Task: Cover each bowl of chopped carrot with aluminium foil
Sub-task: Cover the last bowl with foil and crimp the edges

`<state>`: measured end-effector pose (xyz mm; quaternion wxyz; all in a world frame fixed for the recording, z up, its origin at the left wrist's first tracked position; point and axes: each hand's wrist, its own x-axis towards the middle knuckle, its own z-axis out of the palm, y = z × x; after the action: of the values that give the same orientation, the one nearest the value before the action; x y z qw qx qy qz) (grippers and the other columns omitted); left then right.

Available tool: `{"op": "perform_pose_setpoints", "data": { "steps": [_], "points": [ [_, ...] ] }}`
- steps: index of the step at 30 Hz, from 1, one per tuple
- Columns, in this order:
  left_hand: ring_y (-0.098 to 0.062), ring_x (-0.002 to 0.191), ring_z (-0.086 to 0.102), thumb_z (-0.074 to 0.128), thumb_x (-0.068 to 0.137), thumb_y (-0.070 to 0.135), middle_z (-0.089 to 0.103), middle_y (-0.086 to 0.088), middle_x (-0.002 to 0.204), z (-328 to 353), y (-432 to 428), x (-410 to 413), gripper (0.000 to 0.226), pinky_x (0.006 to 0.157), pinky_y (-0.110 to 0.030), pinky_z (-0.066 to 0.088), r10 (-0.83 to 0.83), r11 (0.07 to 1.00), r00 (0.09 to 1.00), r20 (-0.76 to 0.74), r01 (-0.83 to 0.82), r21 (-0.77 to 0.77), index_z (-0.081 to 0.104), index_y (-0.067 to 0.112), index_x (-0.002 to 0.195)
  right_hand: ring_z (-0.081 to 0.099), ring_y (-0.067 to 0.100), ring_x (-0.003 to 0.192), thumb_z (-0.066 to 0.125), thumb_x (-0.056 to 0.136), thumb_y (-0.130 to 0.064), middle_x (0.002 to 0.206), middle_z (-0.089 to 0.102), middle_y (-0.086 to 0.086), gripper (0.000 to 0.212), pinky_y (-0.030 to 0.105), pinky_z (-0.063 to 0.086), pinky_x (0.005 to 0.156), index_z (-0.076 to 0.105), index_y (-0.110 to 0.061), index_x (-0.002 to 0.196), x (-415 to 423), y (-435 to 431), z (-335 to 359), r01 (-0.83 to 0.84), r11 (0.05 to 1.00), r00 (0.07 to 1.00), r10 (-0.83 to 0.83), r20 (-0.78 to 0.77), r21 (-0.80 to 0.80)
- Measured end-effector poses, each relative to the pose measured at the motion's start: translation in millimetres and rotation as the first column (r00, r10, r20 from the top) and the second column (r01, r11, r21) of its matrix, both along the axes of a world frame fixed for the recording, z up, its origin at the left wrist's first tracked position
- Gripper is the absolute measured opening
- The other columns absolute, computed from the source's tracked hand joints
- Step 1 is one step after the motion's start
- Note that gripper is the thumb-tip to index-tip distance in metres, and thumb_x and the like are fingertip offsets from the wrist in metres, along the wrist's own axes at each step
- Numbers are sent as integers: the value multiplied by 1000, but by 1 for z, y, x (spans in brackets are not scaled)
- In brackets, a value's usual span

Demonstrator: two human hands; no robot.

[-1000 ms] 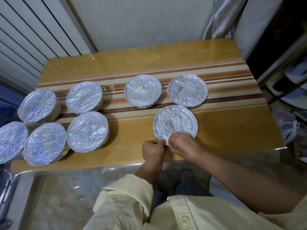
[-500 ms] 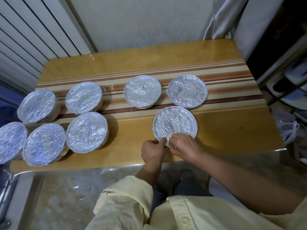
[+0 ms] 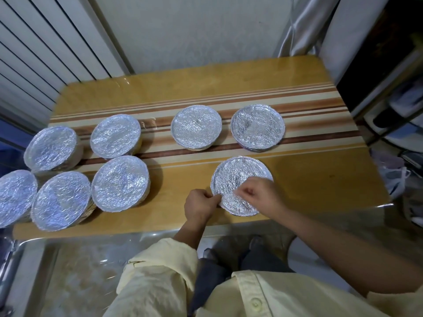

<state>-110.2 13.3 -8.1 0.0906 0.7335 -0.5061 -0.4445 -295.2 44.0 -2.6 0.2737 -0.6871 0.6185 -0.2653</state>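
Note:
Several bowls stand on the wooden table (image 3: 320,191), each with crinkled aluminium foil over its top; no carrot shows. The nearest one, a foil-covered bowl (image 3: 238,177), sits right of centre close to the front edge. My left hand (image 3: 199,205) pinches the foil at its left rim. Over its near right part lies my right hand (image 3: 259,196), a little blurred, with curled fingers pinching the foil cover.
Two covered bowls (image 3: 196,126) (image 3: 257,128) stand behind the near one on the striped band. A cluster of covered bowls (image 3: 120,183) fills the table's left end. A white wall is beyond the table, and shelves (image 3: 402,124) with bags stand to the right.
The near bowl has slid a little toward me. My right hand has gone from the near rim to above the foil top, while my left hand has shifted to the left rim.

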Motion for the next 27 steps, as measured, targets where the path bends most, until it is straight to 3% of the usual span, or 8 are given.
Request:
{"op": "perform_pose_setpoints", "data": {
  "steps": [2, 4, 6, 8, 11, 14, 20, 27],
  "points": [
    [-26, 78, 70, 65, 61, 52, 75, -5, 75, 1, -1, 4, 39, 71, -35, 55, -11, 1000, 1000, -16, 11, -7, 71, 14, 70, 52, 20, 60, 64, 90, -18, 63, 57, 5, 28, 31, 38, 57, 60, -6, 65, -13, -1, -3, 344, 938, 935, -337, 115, -50],
    [-26, 81, 68, 69, 73, 50, 74, -4, 79, 0, -1, 7, 37, 71, -33, 51, -13, 1000, 1000, 13, 14, -21, 69, 14, 77, 55, 20, 69, 61, 92, -15, 76, 65, 10, 16, 19, 38, 58, 65, -7, 78, -24, -6, -5, 638, 769, 734, -623, 271, 40],
    [-27, 88, 65, 66, 86, 47, 70, -2, 88, -1, 1, 5, 34, 74, -30, 45, 14, 998, 998, 54, -11, -54, 65, 13, 89, 56, 15, 81, 58, 94, -17, 95, 67, 12, 14, 6, 37, 59, 67, -7, 99, -30, -12, -12, 737, 647, 553, -743, 376, 194],
    [-22, 99, 62, 59, 95, 44, 65, 1, 102, -3, 0, 0, 34, 84, -28, 43, 92, 988, 992, -86, -102, -114, 61, 14, 110, 56, 11, 91, 55, 96, -21, 105, 66, 6, 22, 3, 39, 66, 65, -8, 111, -34, -17, -22, 672, 677, 556, -729, 399, 300],
    [-13, 123, 51, 50, 104, 29, 56, 4, 129, -11, -7, -15, 41, 106, -26, 37, 174, 954, 903, -392, -253, -159, 51, 10, 140, 57, 8, 105, 51, 98, -27, 112, 64, -6, 29, 18, 42, 86, 63, -16, 122, -33, -25, -31, 489, 766, 629, -641, 440, 418],
    [-14, 131, 48, 45, 106, 14, 53, -1, 141, -20, -11, -30, 38, 113, -28, 36, 211, 927, 803, -558, -345, -145, 49, 5, 143, 57, 7, 109, 49, 100, -23, 117, 64, -5, 30, 16, 44, 88, 61, -15, 126, -27, -30, -38, 400, 781, 591, -620, 516, 480],
    [-1, 96, 64, 41, 104, -1, 70, -2, 106, -33, -13, -40, 28, 89, -19, 50, 193, 887, 759, -621, -406, -221, 66, 3, 116, 55, 9, 92, 51, 98, -15, 103, 66, 5, 25, 18, 46, 78, 63, -9, 119, -21, -31, -47, 435, 755, 503, -655, 564, 490],
    [9, 88, 64, 40, 104, -2, 69, 3, 102, -33, -14, -40, 28, 81, -10, 47, 160, 896, 754, -637, -382, -227, 66, 5, 112, 55, 12, 90, 52, 97, -10, 95, 70, 14, 19, 13, 45, 75, 67, -10, 109, -21, -25, -46, 458, 767, 506, -640, 578, 449]
  ]
}}
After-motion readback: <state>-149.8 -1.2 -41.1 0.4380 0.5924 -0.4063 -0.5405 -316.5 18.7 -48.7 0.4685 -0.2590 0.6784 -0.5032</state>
